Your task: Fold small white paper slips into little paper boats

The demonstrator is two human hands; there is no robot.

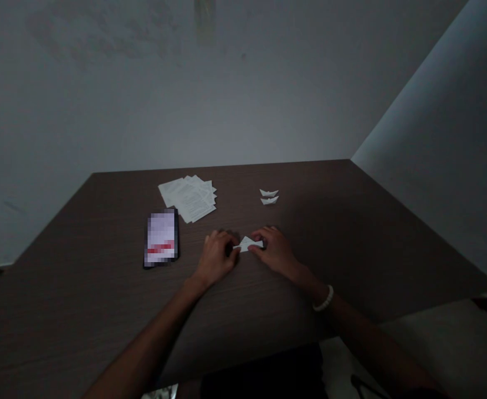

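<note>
A small white paper boat (pixel 247 244) with a pointed middle is held between my two hands, low over the table. My left hand (pixel 217 255) pinches its left end between thumb and fingers. At the other end, my right hand (pixel 277 250) grips it the same way, with a pale beaded bracelet on that wrist. Two more folded paper boats (pixel 269 200) sit beyond my right hand, one close behind the other.
The brown table (pixel 102 310) meets a grey wall at the back. A fanned pile of printed paper sheets (pixel 189 198) lies at the back left. Nearer, left of my left hand, lies a dark-edged tablet (pixel 161 238) with its screen lit.
</note>
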